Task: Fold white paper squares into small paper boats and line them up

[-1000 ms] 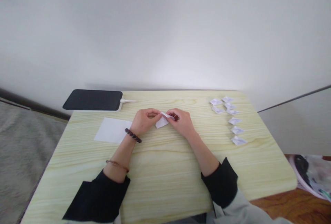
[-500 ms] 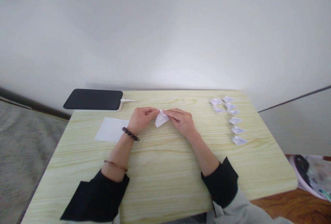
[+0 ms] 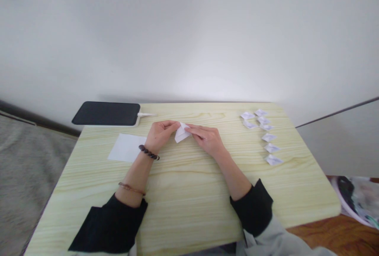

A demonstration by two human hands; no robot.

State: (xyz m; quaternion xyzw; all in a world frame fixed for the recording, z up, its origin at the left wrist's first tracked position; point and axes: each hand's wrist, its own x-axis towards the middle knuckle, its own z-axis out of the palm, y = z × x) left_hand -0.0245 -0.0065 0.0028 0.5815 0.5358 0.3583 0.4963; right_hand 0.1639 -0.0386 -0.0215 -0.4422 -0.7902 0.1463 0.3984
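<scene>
A small folded piece of white paper (image 3: 181, 133) is held between my two hands, over the middle of the table. My left hand (image 3: 161, 133) pinches its left edge between thumb and fingers. From the other side my right hand (image 3: 207, 137) grips it, thumb and fingertips pressed against the paper. Under my left wrist, partly covered, lies a flat white sheet of paper (image 3: 126, 147). Several folded paper boats (image 3: 269, 137) sit at the right side of the table, some in a column and others clustered toward the back.
A dark-screened phone or tablet (image 3: 106, 113) lies at the table's back left corner, a white cable (image 3: 146, 114) plugged into its right end. The light wood table (image 3: 189, 200) meets a white wall (image 3: 189, 43). Beyond the right edge stands a pinkish-rimmed container (image 3: 346, 204).
The folded paper has shifted slightly left and turned, with its top point now showing above the fingers. My right fingers have slid a little left along it.
</scene>
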